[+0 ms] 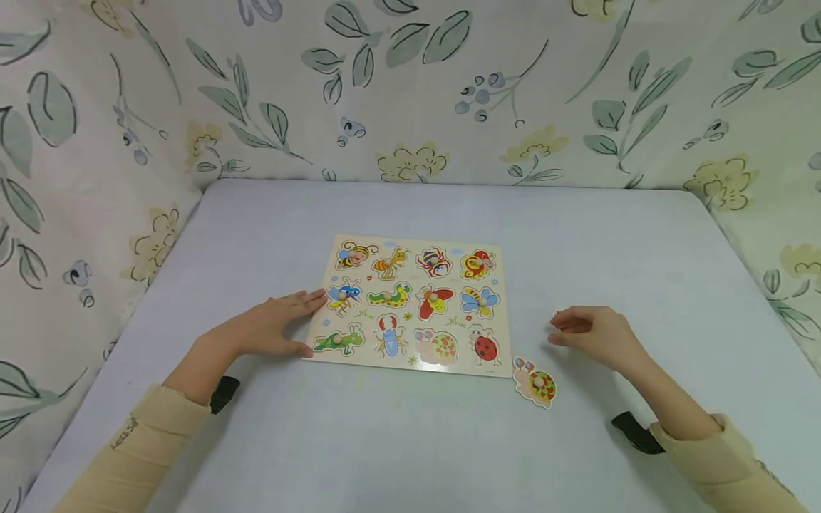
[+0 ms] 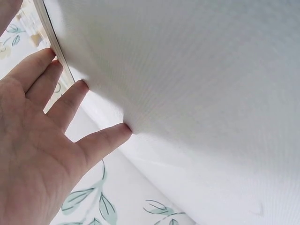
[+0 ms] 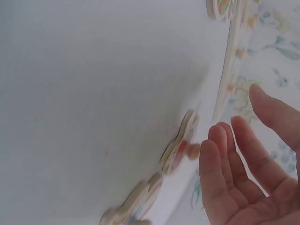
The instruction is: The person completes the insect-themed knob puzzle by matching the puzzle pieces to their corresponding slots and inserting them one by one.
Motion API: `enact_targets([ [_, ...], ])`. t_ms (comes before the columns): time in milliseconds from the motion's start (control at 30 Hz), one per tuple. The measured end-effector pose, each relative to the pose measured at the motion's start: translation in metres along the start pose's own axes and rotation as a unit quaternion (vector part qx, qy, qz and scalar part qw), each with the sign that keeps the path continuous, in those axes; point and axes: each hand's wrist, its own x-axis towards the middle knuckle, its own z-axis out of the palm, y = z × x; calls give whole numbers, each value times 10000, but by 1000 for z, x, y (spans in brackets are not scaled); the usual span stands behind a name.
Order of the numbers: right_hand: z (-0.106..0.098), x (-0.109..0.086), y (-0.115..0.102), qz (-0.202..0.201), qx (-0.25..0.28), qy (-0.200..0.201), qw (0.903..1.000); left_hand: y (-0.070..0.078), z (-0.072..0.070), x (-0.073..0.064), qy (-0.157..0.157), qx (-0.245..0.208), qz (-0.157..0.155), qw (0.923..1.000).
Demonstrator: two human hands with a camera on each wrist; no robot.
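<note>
A wooden insect puzzle board [image 1: 410, 366] lies flat on the table. My left hand [image 1: 269, 328] rests at its left edge, fingers spread; in the left wrist view its fingertips touch the board's side and the tabletop. Beside the board's lower right corner lies a loose snail piece [image 1: 535, 385]. To the right, my right hand [image 1: 593, 335] hovers with thumb and fingers apart and nothing between them. In the right wrist view, a knobbed piece with red on it [image 3: 177, 152] lies close to the fingertips. Another piece with some blue [image 3: 140, 199] sits beside it, partly cut off.
A pale cloth covers the table [image 1: 410, 449]. Behind and at the sides hangs a patterned curtain [image 1: 410, 92] with leaves and flowers. Knobbed insect pieces, such as a caterpillar [image 1: 391, 295] and a spider [image 1: 434, 263], sit in the board. The snail's place [image 1: 436, 347] shows only its printed picture.
</note>
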Motion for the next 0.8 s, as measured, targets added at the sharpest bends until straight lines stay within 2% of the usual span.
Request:
enact_targets([
  [333, -10, -11, 20, 408, 70, 66, 9991, 1, 0, 0, 8, 4, -23, 10000],
  [800, -15, -23, 38, 516, -173, 162, 9984, 0, 1, 0, 8, 14, -37, 10000],
])
